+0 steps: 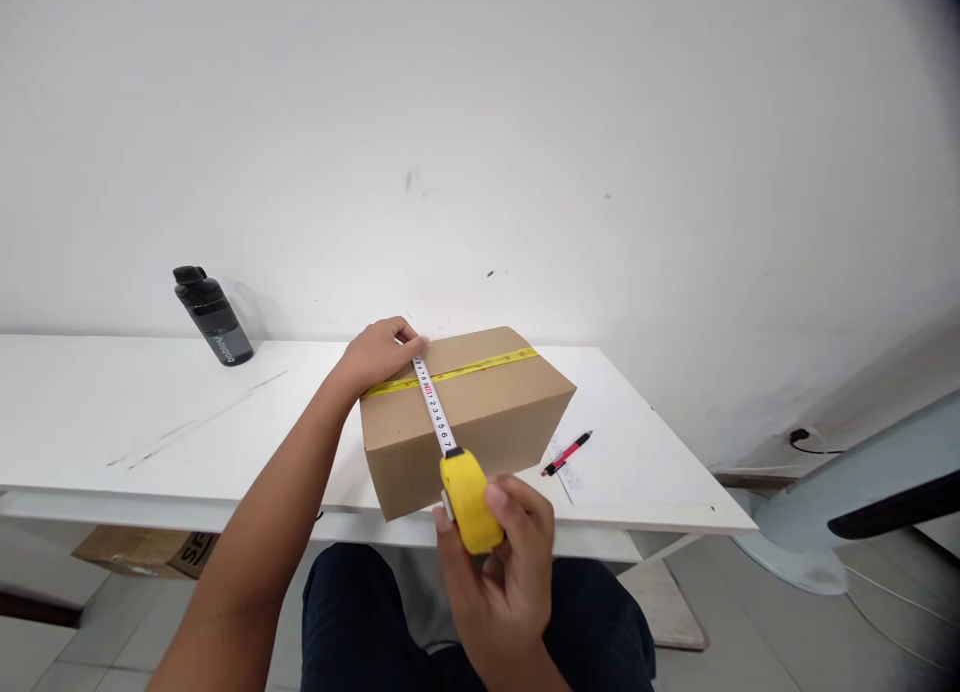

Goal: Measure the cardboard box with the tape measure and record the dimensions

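A brown cardboard box (480, 412) with yellow tape (480, 366) along its top stands on the white table. My right hand (506, 562) is closed around a yellow tape measure (471, 502) just off the box's near edge. From its case the white measuring blade (433, 407) runs across the box top, crossing the yellow tape. At the far left part of the box top, my left hand (384, 352) pinches the blade's far end between thumb and fingers. The very tip of the blade is hidden by that hand.
A dark water bottle (214, 317) stands at the left near the wall. Right of the box, a red and black pen (567, 454) lies by a sheet of paper (564, 477) with writing. Another carton (142, 550) is under the table (67, 412). A pale stand (795, 562) is on the floor at right.
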Tool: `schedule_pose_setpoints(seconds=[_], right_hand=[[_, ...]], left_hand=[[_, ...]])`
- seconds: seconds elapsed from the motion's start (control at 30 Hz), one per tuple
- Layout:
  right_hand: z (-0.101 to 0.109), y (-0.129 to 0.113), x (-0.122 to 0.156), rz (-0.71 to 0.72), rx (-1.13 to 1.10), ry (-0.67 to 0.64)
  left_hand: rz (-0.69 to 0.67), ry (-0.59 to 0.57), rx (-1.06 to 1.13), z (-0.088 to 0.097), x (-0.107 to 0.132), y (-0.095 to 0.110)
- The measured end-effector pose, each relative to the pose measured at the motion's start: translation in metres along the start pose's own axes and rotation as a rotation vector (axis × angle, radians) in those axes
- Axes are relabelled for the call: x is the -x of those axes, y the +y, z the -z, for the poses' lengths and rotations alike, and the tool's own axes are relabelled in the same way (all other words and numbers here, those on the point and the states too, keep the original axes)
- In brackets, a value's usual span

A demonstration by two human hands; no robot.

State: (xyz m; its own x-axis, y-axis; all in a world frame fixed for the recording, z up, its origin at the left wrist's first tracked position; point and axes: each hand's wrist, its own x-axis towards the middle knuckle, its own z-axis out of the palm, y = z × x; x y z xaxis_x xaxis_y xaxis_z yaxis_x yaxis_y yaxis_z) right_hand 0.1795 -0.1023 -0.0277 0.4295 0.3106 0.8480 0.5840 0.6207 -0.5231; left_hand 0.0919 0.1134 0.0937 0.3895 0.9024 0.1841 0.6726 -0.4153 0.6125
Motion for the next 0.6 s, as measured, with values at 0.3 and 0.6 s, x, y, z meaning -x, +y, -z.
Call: schedule_pose_setpoints(seconds=[0.3, 0.6], right_hand=[[-0.033, 0.015, -0.023, 0.019, 0.026, 0.041], [-0.039, 0.019, -0.025, 0.206, 0.011, 0.063]], left_hand=[[-0.032, 0.076, 0.012, -0.001, -0.009, -0.017], [-0.059, 0.057, -0.185, 0.005, 0.002, -0.002]])
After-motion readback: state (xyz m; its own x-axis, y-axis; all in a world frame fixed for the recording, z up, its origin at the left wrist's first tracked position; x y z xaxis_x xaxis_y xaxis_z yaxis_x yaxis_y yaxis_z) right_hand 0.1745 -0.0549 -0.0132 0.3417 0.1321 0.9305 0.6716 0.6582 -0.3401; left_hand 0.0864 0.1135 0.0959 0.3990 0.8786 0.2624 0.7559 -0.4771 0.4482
